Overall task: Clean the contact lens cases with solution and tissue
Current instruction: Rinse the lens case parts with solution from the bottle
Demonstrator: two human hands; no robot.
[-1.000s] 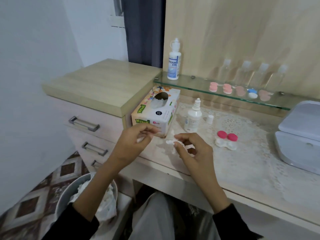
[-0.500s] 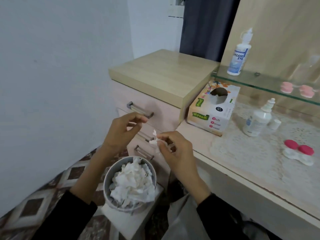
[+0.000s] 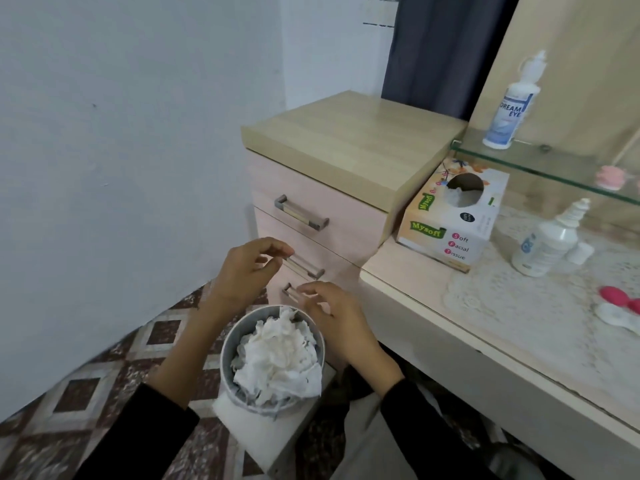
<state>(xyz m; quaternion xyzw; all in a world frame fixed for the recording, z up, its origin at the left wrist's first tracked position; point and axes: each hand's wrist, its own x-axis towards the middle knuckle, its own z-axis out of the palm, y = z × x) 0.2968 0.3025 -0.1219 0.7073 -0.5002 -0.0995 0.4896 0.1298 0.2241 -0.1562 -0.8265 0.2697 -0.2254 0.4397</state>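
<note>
Though crumpled, tissues (image 3: 277,362) white in bin (image 3: 225,355).

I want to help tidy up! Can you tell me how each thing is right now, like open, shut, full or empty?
Left hand: empty, fingers loose.
Right hand: empty, fingers loose.
Bin: full of crumpled tissues.
Tissue box: open, tissue inside the hole.
Small bottle: upright, cap off.
Big bottle: upright on the glass shelf.
Lens case: pink lids on.
Drawers: shut.

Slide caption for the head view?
Left hand and right hand hover empty near the tissue-filled bin; lens case sits on the counter.
</note>
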